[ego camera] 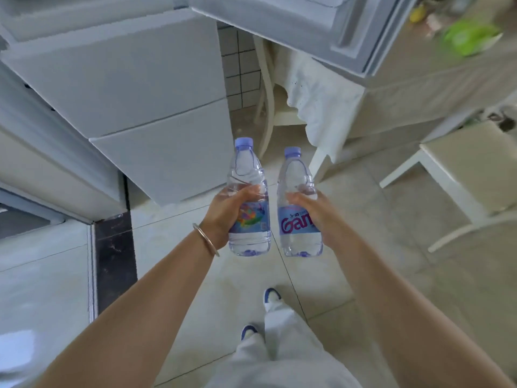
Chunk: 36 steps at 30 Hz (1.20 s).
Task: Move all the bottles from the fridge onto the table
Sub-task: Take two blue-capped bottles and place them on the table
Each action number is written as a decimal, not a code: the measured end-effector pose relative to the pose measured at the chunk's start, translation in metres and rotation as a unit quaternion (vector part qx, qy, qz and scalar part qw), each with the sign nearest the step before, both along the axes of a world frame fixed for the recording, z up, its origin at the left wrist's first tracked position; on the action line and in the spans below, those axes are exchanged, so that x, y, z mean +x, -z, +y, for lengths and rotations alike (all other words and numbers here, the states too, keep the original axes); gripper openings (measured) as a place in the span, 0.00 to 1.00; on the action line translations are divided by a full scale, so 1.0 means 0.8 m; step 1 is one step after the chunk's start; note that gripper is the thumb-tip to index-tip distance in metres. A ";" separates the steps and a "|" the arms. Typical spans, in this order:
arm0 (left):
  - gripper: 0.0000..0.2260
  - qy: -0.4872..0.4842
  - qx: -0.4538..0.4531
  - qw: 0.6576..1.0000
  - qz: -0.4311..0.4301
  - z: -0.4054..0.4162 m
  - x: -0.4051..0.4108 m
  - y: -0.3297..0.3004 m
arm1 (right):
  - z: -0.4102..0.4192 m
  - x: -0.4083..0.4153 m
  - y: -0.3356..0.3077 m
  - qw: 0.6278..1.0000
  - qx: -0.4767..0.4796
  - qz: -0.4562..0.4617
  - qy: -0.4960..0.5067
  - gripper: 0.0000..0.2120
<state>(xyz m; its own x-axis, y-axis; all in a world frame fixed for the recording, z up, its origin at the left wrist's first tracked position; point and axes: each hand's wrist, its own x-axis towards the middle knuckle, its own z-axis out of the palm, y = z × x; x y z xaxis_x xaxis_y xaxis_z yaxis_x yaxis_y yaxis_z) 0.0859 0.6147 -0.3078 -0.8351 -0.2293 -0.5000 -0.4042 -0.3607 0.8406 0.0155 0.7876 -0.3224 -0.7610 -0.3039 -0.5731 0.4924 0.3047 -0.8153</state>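
Two clear water bottles with pale blue caps and blue labels are held upright side by side over the tiled floor. My left hand (pixel 228 212) grips the left bottle (pixel 249 175) around its middle. My right hand (pixel 309 211) grips the right bottle (pixel 293 175) the same way. The white fridge (pixel 134 79) stands at the upper left, its open upper door (pixel 321 32) swung out overhead. The table (pixel 419 79) with a beige cloth is at the upper right.
A white stool (pixel 472 169) stands on the floor to the right, in front of the table. A green object (pixel 470 37) and a yellow one (pixel 417 14) lie on the table. A white chair (pixel 268 88) stands behind the fridge door. My legs and blue-white shoes are below.
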 end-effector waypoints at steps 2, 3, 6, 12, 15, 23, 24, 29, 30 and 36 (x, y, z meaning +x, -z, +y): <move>0.18 0.025 0.016 1.000 -0.009 0.030 -0.003 0.007 | 0.036 0.005 0.004 0.999 0.007 -0.014 0.036 0.22; 0.22 0.038 0.015 0.999 -0.013 0.046 -0.007 0.009 | 0.053 0.007 0.006 0.999 0.005 -0.016 0.046 0.20; 0.24 0.073 0.008 0.997 -0.015 0.088 -0.023 0.013 | 0.100 0.002 0.014 0.998 0.012 -0.018 0.062 0.13; 0.20 0.120 -0.030 0.992 -0.020 0.184 -0.086 0.015 | 0.200 -0.054 0.011 0.996 0.022 -0.018 0.087 0.26; 0.19 0.106 -0.009 0.994 -0.019 0.239 -0.131 0.011 | 0.254 -0.100 0.005 0.996 0.023 -0.014 0.086 0.18; 0.21 0.059 0.013 0.998 -0.009 0.347 -0.264 -0.008 | 0.373 -0.238 -0.021 0.996 0.026 -0.014 0.081 0.08; 0.22 0.054 0.011 0.998 -0.008 0.355 -0.282 -0.009 | 0.380 -0.256 -0.022 0.997 0.026 -0.013 0.078 0.09; 0.27 0.044 0.000 0.999 -0.001 0.371 -0.381 -0.010 | 0.385 -0.356 -0.025 0.998 0.003 -0.010 0.066 0.08; 0.26 0.047 0.000 0.999 0.003 0.371 -0.403 -0.011 | 0.382 -0.376 -0.026 0.998 -0.002 -0.011 0.067 0.06; 0.04 0.064 -0.008 0.998 0.028 0.362 -0.533 -0.017 | 0.363 -0.498 -0.037 0.997 -0.017 0.001 0.072 0.09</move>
<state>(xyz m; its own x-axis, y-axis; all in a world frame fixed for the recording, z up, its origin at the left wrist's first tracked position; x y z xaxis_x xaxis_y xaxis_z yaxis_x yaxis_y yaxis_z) -0.3403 0.9044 -0.2942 -0.8849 -0.1258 -0.4485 -0.3980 -0.2961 0.8683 -0.3830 1.0778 -0.2931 -0.7996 -0.2105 -0.5624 0.5267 0.2040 -0.8252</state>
